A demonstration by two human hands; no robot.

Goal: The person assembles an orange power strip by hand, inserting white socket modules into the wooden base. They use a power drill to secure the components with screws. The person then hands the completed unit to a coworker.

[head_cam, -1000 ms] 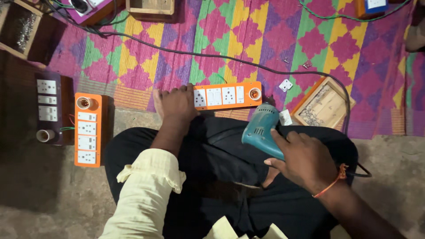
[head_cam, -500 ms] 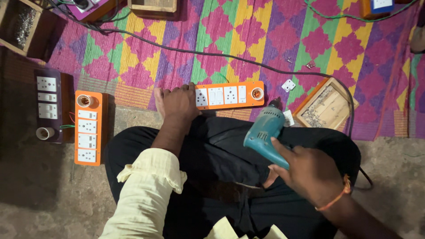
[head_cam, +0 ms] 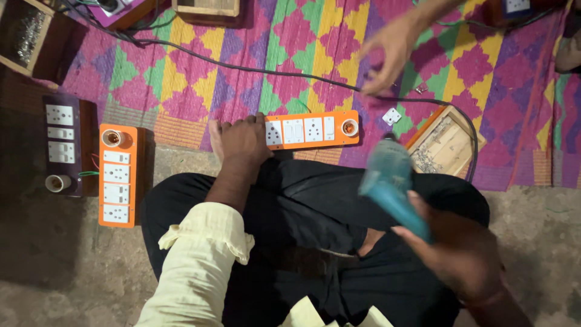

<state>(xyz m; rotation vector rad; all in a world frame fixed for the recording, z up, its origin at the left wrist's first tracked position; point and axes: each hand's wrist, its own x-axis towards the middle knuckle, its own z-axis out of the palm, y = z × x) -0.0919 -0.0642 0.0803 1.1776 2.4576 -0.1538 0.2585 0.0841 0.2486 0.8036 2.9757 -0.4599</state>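
My left hand (head_cam: 242, 140) rests flat on the left end of an orange switch board (head_cam: 311, 129) with white sockets and a lamp holder, lying on the mat's near edge. My right hand (head_cam: 457, 254) grips a teal power drill (head_cam: 390, 184), blurred, above my right knee, its tip pointing toward the board's right end. I sit cross-legged in dark trousers (head_cam: 302, 212).
Another person's hand (head_cam: 393, 48) reaches down from the top over a black cable (head_cam: 242, 66). A wooden box of screws (head_cam: 445, 142) and a small white socket piece (head_cam: 391, 116) lie right of the board. A second orange board (head_cam: 116, 175) and a dark board (head_cam: 60, 142) lie left.
My right hand has shifted the drill a little right and lower. Another person's hand has come in from the top above the cable. My left hand stays on the board.
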